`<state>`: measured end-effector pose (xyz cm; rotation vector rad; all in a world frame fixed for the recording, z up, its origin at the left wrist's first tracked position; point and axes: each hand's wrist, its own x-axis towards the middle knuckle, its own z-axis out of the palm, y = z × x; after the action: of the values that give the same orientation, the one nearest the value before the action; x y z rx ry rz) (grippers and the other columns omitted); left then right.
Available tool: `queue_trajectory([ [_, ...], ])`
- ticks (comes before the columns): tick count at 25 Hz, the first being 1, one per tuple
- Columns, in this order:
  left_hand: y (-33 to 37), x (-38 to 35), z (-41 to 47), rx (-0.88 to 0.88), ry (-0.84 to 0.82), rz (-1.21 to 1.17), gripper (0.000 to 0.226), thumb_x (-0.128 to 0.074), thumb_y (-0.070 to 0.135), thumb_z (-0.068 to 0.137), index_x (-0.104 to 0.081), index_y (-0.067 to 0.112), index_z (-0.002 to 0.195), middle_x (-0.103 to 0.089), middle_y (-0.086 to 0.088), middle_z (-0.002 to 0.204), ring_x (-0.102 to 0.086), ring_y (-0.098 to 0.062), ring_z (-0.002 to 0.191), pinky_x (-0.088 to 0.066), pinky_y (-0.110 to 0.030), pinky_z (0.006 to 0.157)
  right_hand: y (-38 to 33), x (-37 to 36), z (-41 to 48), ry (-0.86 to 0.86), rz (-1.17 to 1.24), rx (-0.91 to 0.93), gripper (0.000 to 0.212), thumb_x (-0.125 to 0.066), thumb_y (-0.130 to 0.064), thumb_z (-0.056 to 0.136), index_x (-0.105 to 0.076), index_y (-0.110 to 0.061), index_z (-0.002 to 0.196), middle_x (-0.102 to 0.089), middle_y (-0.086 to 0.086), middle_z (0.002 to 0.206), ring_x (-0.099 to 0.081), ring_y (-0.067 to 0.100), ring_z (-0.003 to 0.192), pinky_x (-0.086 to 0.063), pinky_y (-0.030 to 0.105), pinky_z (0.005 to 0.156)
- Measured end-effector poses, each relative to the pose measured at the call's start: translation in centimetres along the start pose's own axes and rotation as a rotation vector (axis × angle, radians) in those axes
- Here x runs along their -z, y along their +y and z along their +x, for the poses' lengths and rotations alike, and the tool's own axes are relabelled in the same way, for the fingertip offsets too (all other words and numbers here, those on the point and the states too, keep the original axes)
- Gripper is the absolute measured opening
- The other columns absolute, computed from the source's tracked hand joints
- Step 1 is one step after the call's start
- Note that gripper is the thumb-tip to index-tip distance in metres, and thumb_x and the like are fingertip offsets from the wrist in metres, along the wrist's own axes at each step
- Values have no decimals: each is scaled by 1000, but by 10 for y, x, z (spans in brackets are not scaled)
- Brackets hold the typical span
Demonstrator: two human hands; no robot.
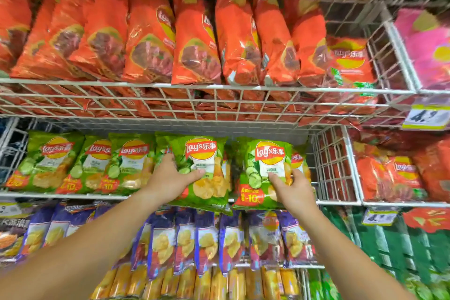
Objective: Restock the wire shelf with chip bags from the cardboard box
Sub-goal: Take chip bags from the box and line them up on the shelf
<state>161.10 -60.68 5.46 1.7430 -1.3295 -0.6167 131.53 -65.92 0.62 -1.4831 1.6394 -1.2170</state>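
Two green chip bags stand at the front of the middle tier of the white wire shelf [336, 202]. My left hand [170, 178] grips the left green bag [207, 165] by its left edge, thumb across the front. My right hand [292, 187] holds the right green bag [263, 170], thumb on its face and fingers round its right side. Both bags lean over the shelf's front rail. Further green bags [51, 161] stand in a row to the left. The cardboard box is out of view.
Red chip bags [194, 39] fill the wire tier above. Purple bags [207, 243] and yellow packs [219, 285] sit below. A wire divider [328, 163] bounds the green section on the right, with red bags [394, 178] beyond. Price tags [426, 117] hang on the rails.
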Motion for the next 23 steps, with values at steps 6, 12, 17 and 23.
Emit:
queue_trajectory([
  [6,17,-36,39,59,4,20,93,-83,59,68,-43,13,138,-55,-4,129,-55,-20,114,-43,-29,90,16,-1,57,-60,24,-9,89,-64,-86,65,-61,-21,125,-73,1,111,-69,27,102,-55,47,91],
  [12,17,-67,69,88,-32,54,99,-80,49,77,-26,9,149,-43,-13,148,-46,-27,131,-36,-28,92,29,-13,82,-128,-11,-36,73,-66,-54,89,-46,-8,142,-60,7,135,-55,32,127,-43,36,98],
  [17,5,-85,74,108,-57,87,97,-81,42,79,-22,7,148,-47,-6,134,-48,-26,126,-36,-29,91,38,-21,95,-276,-70,-72,70,-64,-48,94,-40,-5,143,-53,-3,129,-53,27,125,-41,33,99],
  [23,-4,-90,72,178,-143,166,119,-82,50,75,-4,8,155,-27,-14,160,-33,-30,143,-32,-40,111,47,-25,103,-484,-83,-170,95,-60,-68,82,-28,-13,153,-47,4,153,-48,25,136,-39,44,113],
])
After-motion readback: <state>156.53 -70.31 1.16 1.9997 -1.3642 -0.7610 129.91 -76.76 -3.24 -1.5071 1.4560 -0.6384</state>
